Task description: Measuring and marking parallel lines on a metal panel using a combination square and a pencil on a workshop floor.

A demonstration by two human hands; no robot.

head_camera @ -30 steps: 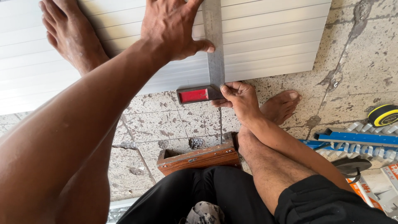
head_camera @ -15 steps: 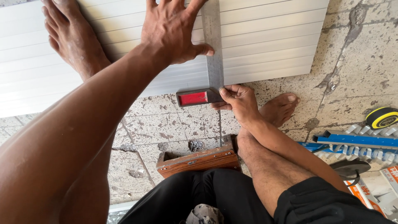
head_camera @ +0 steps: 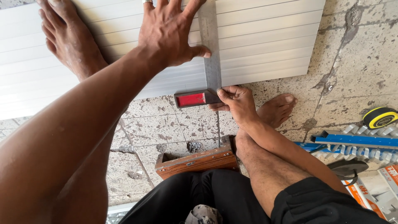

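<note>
A white ribbed panel (head_camera: 265,45) lies flat on the stone floor. Across it rests a steel try square (head_camera: 209,54) whose red stock (head_camera: 191,99) butts against the panel's near edge. My left hand (head_camera: 172,33) lies spread flat on the panel, its thumb touching the steel blade. My right hand (head_camera: 234,99) pinches the corner where blade and stock meet. My left foot (head_camera: 68,39) stands on the panel, and my right foot (head_camera: 275,110) rests on the floor just behind the right hand.
A small wooden box (head_camera: 195,161) sits on the floor between my legs. At right lie a yellow tape measure (head_camera: 379,117), a blue-handled tool (head_camera: 356,139), a black sandal (head_camera: 346,166) and orange-and-white boxes (head_camera: 373,191). The floor (head_camera: 356,62) is cracked, speckled stone.
The view has shifted slightly; the square and both hands keep nearly the same places on the panel.
</note>
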